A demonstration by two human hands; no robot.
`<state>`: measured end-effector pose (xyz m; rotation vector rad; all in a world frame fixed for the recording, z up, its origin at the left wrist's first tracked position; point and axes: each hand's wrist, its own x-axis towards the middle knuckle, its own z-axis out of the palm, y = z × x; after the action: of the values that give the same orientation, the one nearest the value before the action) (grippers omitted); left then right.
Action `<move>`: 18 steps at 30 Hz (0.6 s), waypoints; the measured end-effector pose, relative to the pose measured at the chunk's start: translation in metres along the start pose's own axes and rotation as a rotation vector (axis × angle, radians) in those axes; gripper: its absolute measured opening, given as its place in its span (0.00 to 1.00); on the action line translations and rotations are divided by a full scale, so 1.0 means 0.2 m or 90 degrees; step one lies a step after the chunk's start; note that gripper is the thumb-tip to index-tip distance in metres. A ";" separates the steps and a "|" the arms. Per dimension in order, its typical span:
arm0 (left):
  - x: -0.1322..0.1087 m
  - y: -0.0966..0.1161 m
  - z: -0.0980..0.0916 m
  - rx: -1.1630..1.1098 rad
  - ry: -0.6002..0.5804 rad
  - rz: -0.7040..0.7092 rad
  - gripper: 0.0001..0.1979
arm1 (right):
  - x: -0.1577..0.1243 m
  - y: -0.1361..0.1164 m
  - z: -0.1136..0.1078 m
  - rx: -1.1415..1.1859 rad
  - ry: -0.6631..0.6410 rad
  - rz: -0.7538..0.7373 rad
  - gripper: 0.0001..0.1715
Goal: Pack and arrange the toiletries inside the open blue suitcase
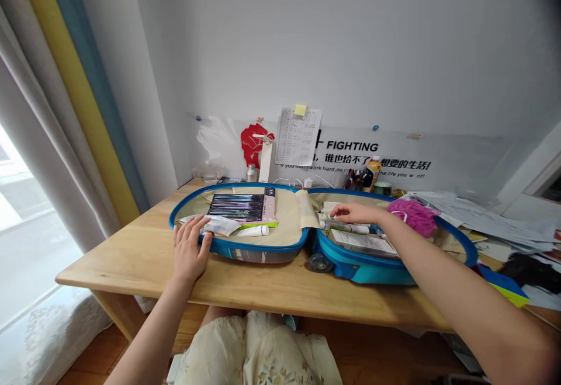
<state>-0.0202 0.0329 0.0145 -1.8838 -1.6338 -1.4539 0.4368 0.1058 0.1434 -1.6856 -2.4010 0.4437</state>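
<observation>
A small blue suitcase (263,252) lies spread wide on the wooden table, both halves facing up. My left hand (191,246) rests with fingers spread over the front left rim, beside a white packet (222,225). In that left half are a pack of dark, slim items (236,206) and a white tube (253,231). Over the right half, my right hand (350,212) has its fingers bent together among small white tubes; what they hold, if anything, is hidden. A white tube (350,228), a flat clear-wrapped box (363,242) and a pink bath puff (412,217) lie around it.
Behind the suitcase stand a silver bottle (251,173), an orange-labelled bottle (372,172) and a dark green jar (383,188). Loose papers (486,221) cover the table's right side. A wall (350,52) rises behind, and a curtain (65,110) hangs at the left.
</observation>
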 end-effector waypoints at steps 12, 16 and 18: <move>0.00 0.00 0.00 0.012 0.003 0.008 0.21 | 0.06 0.03 0.08 0.019 -0.063 0.062 0.06; 0.00 0.01 0.00 0.007 0.001 0.002 0.21 | 0.04 0.03 0.05 0.072 0.003 0.103 0.07; 0.00 0.01 -0.01 0.002 -0.004 -0.005 0.21 | 0.03 0.03 0.01 0.121 0.040 0.130 0.09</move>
<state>-0.0184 0.0315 0.0164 -1.8842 -1.6480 -1.4491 0.4402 0.1122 0.1382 -1.8344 -2.0786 0.6165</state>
